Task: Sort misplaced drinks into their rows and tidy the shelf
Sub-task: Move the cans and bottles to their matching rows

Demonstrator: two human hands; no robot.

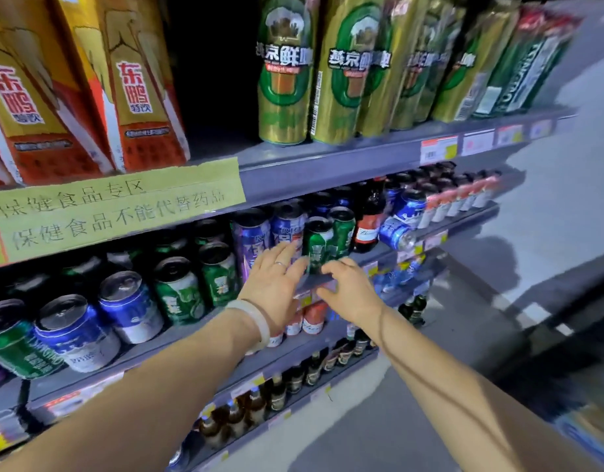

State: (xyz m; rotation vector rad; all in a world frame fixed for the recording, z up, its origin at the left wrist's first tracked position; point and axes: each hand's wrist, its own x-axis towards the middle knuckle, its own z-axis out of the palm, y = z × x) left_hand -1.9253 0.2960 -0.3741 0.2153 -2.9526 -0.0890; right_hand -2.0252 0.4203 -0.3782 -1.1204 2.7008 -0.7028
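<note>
On the middle shelf a green can stands at the front edge, with a second green can behind it. Left of them stand a purple can and a blue can. My left hand is open, its fingers spread against the purple and blue cans, just left of the front green can. My right hand hovers at the shelf edge, fingertips curled at the base of the front green can, holding nothing. A blue can lies tipped on its side to the right.
A brown bottle stands between the green cans and the tipped can. Mixed green cans and blue cans fill the shelf's left. Tall gold-green cans and orange cartons sit above; bottles below.
</note>
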